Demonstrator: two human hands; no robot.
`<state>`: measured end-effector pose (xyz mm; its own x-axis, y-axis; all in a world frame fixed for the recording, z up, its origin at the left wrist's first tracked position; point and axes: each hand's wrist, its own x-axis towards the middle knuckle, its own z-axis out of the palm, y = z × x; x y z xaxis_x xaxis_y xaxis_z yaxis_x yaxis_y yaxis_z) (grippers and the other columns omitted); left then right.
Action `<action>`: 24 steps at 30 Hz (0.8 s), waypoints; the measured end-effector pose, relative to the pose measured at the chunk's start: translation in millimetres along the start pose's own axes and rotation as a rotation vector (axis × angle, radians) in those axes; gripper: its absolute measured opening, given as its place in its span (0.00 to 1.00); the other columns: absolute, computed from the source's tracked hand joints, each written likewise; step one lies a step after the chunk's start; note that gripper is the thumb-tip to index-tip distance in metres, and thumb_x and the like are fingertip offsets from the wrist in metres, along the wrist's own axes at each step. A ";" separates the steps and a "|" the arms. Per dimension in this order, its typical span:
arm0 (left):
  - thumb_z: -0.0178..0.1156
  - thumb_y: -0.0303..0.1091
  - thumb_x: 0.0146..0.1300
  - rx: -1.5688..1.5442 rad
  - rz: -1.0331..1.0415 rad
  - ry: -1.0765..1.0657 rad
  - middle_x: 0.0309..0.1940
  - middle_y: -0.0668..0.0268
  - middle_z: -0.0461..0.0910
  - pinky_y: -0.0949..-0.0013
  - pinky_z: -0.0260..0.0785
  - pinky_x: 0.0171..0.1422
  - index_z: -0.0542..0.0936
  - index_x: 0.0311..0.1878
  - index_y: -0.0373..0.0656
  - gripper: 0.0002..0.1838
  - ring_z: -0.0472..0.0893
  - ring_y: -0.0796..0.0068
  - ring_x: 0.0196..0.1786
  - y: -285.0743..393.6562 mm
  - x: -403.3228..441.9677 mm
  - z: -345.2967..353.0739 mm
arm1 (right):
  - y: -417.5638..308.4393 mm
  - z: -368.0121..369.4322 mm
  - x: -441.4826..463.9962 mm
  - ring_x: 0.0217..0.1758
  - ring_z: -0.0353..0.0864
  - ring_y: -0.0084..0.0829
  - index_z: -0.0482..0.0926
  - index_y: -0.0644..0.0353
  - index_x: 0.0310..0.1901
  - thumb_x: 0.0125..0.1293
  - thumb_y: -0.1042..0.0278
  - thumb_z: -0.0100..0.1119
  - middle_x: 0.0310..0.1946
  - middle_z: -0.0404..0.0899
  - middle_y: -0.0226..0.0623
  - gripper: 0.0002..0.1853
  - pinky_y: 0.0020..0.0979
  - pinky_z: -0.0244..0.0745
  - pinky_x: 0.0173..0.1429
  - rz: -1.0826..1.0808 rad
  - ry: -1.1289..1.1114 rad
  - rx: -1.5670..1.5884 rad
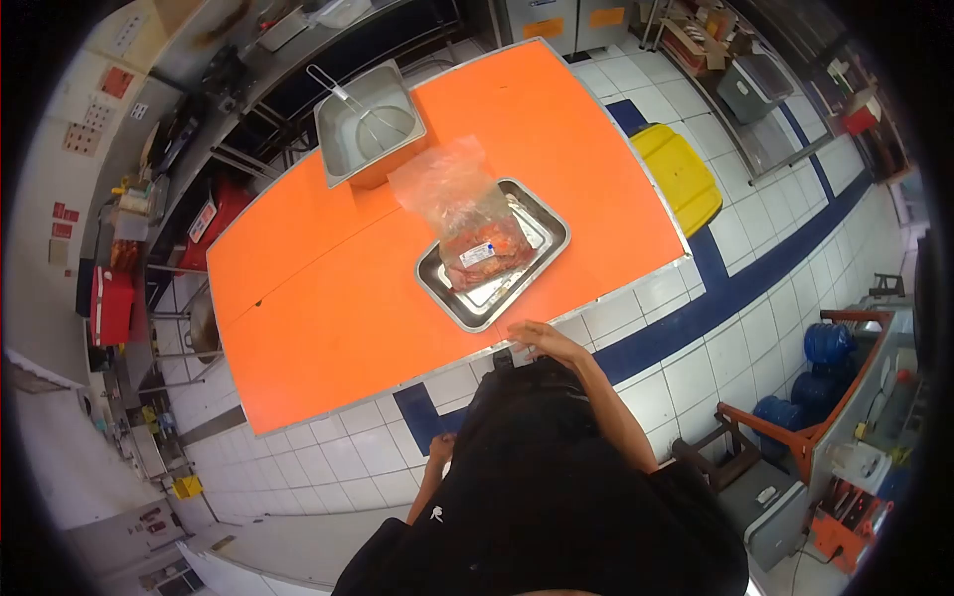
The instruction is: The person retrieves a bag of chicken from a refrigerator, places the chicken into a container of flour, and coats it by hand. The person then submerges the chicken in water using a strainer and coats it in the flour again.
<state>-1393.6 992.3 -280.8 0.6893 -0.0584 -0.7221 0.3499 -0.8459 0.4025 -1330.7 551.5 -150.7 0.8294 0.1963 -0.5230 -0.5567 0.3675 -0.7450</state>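
As the head view looks down past a black shirt (556, 507), the right hand (539, 341) shows at the near edge of an orange table (328, 338), its fingers loosely extended and slightly bent, with nothing visible in its grasp. It is just beside the near corner of a shallow metal tray (489, 296); whether the fingertips touch the table's edge, I cannot tell. The left hand (441, 447) hangs low at the person's left side, below the table edge and well apart from the tray. Its fingers look curled, but it is too small to tell how tightly, or whether it holds anything.

On the tray lies a plastic bag of red contents (507, 243), with a white label (478, 253) facing up. The filled part rests inside the tray, while the loose, see-through end spreads over the far rim toward the table. Beyond it, near the far left side of the table, stands a deep metal pan (333, 154). A long-handled wire utensil (350, 98) leans in the pan, its handle projecting past the rim. To the right of the table is a yellow plastic piece (686, 179), above white floor tiles (701, 368) crossed by a dark blue band (651, 353).
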 end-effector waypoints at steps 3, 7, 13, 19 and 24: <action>0.65 0.49 0.57 0.080 -0.037 -0.072 0.43 0.56 0.85 0.60 0.75 0.55 0.85 0.48 0.49 0.20 0.84 0.60 0.50 -21.9 16.0 -9.8 | 23.8 -5.8 -26.7 0.51 0.80 0.32 0.71 0.59 0.61 0.70 0.57 0.54 0.56 0.76 0.42 0.22 0.34 0.78 0.54 0.092 0.060 0.172; 0.62 0.50 0.59 0.256 0.105 -0.150 0.42 0.54 0.85 0.60 0.77 0.48 0.85 0.48 0.47 0.20 0.85 0.60 0.46 3.8 49.7 -41.5 | 116.7 -9.1 -87.5 0.49 0.81 0.35 0.72 0.59 0.60 0.71 0.55 0.51 0.52 0.79 0.44 0.22 0.38 0.78 0.54 -0.189 0.548 0.520; 0.56 0.46 0.66 0.111 0.233 -0.453 0.34 0.55 0.84 0.64 0.74 0.31 0.82 0.40 0.38 0.18 0.83 0.69 0.32 71.8 141.4 -60.8 | 339.4 58.1 -187.1 0.41 0.82 0.36 0.75 0.56 0.54 0.65 0.56 0.52 0.42 0.81 0.41 0.19 0.38 0.79 0.43 -0.163 1.600 0.908; 0.56 0.43 0.67 0.543 0.380 -0.818 0.29 0.61 0.82 0.63 0.72 0.32 0.81 0.38 0.36 0.17 0.80 0.70 0.29 137.1 179.3 -34.2 | 421.8 254.4 -195.1 0.31 0.82 0.35 0.77 0.60 0.46 0.63 0.64 0.53 0.34 0.82 0.42 0.13 0.39 0.77 0.34 0.201 1.859 1.189; 0.55 0.43 0.69 0.701 0.483 -0.956 0.30 0.60 0.83 0.68 0.73 0.33 0.80 0.46 0.37 0.17 0.81 0.73 0.31 246.8 152.7 78.0 | 468.5 346.4 -108.6 0.31 0.83 0.40 0.77 0.62 0.46 0.63 0.64 0.54 0.37 0.82 0.46 0.14 0.42 0.78 0.34 0.078 1.969 1.700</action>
<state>-1251.4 733.3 -335.6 -0.1774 -0.5456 -0.8190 -0.4157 -0.7128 0.5649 -1665.7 1017.2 -299.5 -0.5906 0.0104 -0.8069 0.6516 0.5961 -0.4691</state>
